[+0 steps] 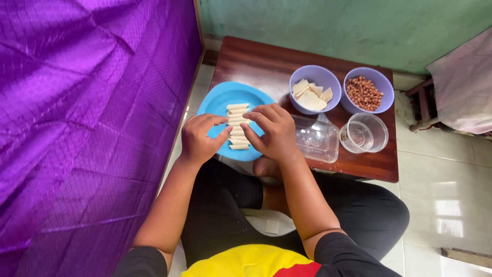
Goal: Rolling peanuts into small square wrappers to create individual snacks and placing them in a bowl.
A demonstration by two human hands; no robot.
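A blue plate [218, 100] sits at the near left of a low wooden table [256, 59]. On it lies a column of several pale rolled dough sticks [237, 107]. My left hand [199, 137] and my right hand [274, 131] hover over the plate's near half, fingertips pinched toward each other on a dough roll [236, 123] in the middle of the column. Both hands touch the rolls from either side.
A lilac bowl [314, 90] holds flat square dough sheets; another lilac bowl [368, 91] holds peanuts. A clear plastic container [318, 139] and a clear glass bowl [365, 133] stand near the table's front edge. Purple cloth [87, 113] hangs at left; tiled floor at right.
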